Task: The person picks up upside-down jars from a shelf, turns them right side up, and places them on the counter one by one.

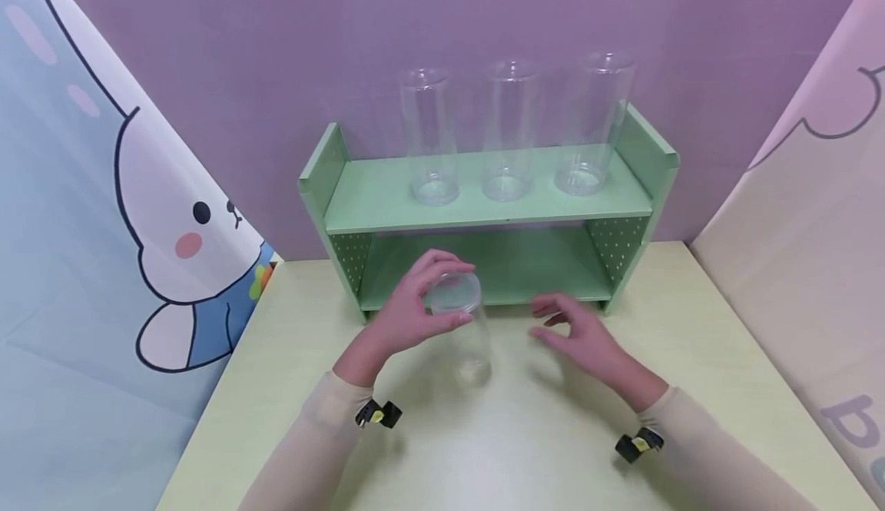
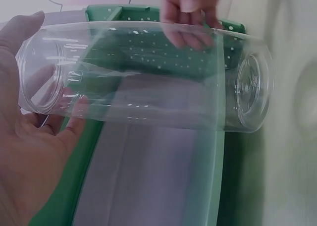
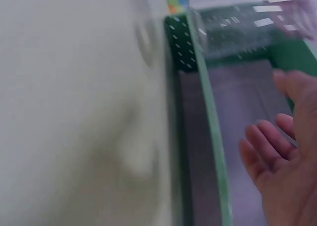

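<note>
My left hand grips a clear plastic cylinder round its top end, thumb on the near side and fingers on the far side. The cylinder stands roughly upright in front of the green shelf; whether its base touches the table cannot be told. In the left wrist view the see-through cylinder looks bare inside. My right hand hovers to the right of it, fingers loosely bent and apart from it, holding nothing. Three similar clear cylinders, left, middle and right, stand upright along the upper shelf.
The two-tier shelf has raised side panels and perforated lower sides. It stands at the back of the pale table, against a purple backdrop. Printed cloths hang at left and right.
</note>
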The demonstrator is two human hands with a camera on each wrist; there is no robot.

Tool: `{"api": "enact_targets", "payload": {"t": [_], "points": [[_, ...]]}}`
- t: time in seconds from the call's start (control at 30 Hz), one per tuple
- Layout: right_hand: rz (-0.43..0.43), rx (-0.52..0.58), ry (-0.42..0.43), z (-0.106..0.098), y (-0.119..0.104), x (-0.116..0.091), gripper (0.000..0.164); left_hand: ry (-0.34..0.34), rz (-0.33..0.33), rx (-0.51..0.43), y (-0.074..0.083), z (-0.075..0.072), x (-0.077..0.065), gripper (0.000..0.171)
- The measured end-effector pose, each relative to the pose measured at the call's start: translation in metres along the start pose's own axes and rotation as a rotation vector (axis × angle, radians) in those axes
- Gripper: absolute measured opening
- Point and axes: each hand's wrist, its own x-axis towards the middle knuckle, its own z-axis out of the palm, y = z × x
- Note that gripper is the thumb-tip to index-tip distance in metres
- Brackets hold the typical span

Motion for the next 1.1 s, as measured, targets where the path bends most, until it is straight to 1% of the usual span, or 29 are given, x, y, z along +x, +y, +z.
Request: {"api": "enact_targets", "payload": {"t": [0.13, 0.23, 0.3, 0.43, 0.47, 0.53, 0.67, 0.83, 0.97, 1.1], "points": [[-0.019, -0.039, 0.205, -0.030, 0.000, 0.000, 0.030, 0.012, -0.019, 0.014, -0.005, -0.004, -0.006, 0.061], [-0.018, -0.090, 0.353, -0.051, -0.002, 0.001, 0.026, 0.023, -0.034, 0.030, -0.008, -0.007, -0.009, 0.060], [0.002, -0.124, 0.452, -0.063, -0.012, 0.003, 0.022, 0.028, -0.042, 0.035, -0.010, -0.009, -0.011, 0.060], [0.076, -0.157, 0.635, -0.084, -0.019, 0.008, 0.019, 0.039, -0.055, 0.032, -0.011, -0.013, -0.014, 0.060], [0.089, -0.154, 0.672, -0.088, -0.019, 0.010, 0.020, 0.041, -0.059, 0.031, -0.012, -0.013, -0.015, 0.060], [0.101, -0.148, 0.731, -0.095, -0.009, 0.013, 0.023, 0.045, -0.066, 0.031, -0.013, -0.014, -0.017, 0.060], [0.100, -0.134, 0.788, -0.106, 0.000, 0.018, 0.032, 0.047, -0.072, 0.031, -0.015, -0.015, -0.020, 0.061], [0.131, -0.139, 0.789, -0.113, 0.005, 0.024, 0.036, 0.049, -0.069, 0.030, -0.014, -0.015, -0.021, 0.061], [0.170, -0.149, 0.781, -0.115, 0.007, 0.028, 0.033, 0.060, -0.067, 0.029, -0.015, -0.018, -0.021, 0.062], [0.191, -0.149, 0.802, -0.115, 0.006, 0.031, 0.028, 0.067, -0.068, 0.033, -0.016, -0.020, -0.021, 0.063]]}}
